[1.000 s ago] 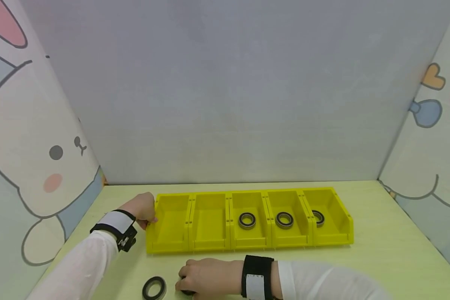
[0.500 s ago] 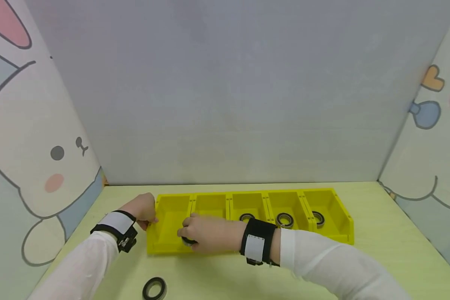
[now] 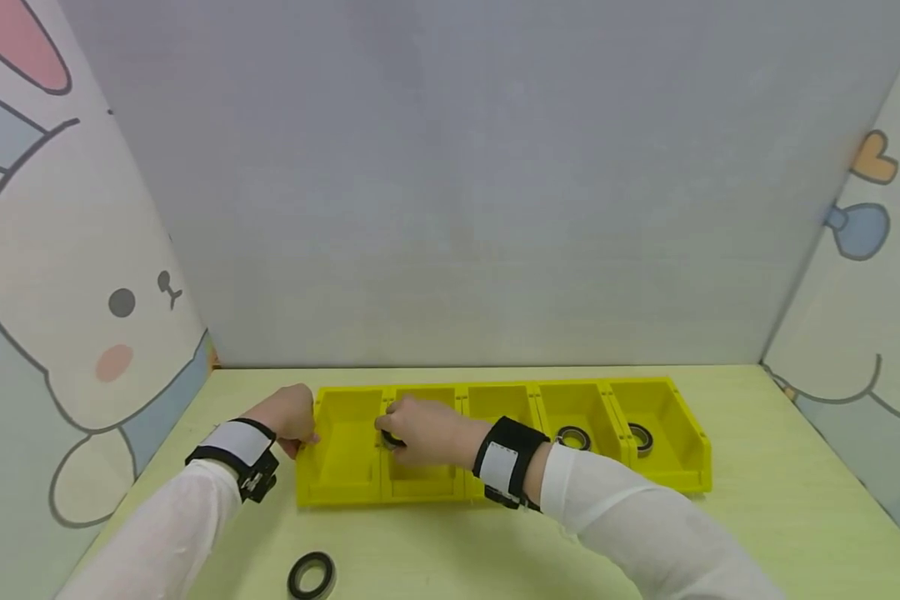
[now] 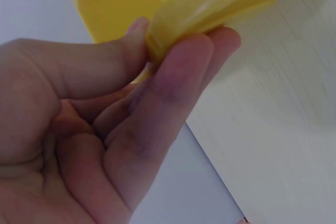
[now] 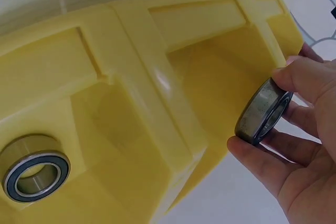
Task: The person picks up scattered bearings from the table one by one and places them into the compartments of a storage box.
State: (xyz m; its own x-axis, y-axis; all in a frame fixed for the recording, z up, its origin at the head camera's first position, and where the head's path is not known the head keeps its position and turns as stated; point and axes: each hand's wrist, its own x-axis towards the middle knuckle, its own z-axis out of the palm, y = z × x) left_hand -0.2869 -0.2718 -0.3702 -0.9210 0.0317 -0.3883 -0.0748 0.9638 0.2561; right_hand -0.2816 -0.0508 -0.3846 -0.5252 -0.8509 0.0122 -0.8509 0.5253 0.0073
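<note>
My left hand (image 3: 287, 417) pinches the left side wall of the leftmost yellow bin (image 3: 345, 483); in the left wrist view the thumb lies inside the bin wall (image 4: 205, 3) and the fingers outside. With thumb and fingers my right hand (image 3: 431, 432) grips a ball bearing (image 5: 262, 111), a steel ring with a dark seal, at the second bin (image 3: 423, 483) from the left. Another bearing (image 5: 37, 169) lies in the neighbouring bin in the right wrist view. In the head view my right hand and forearm hide most of the middle bin (image 3: 498, 398).
The yellow bins stand joined in a row. A bearing (image 3: 573, 438) lies in the fourth bin and one more bearing (image 3: 641, 438) in the rightmost. A loose bearing (image 3: 312, 575) lies on the table (image 3: 420, 558) in front. A grey wall (image 3: 487, 208) rises behind.
My right hand has lifted a bearing from the table in front and carried it up and back to the second bin. My left hand keeps its hold on the bin wall.
</note>
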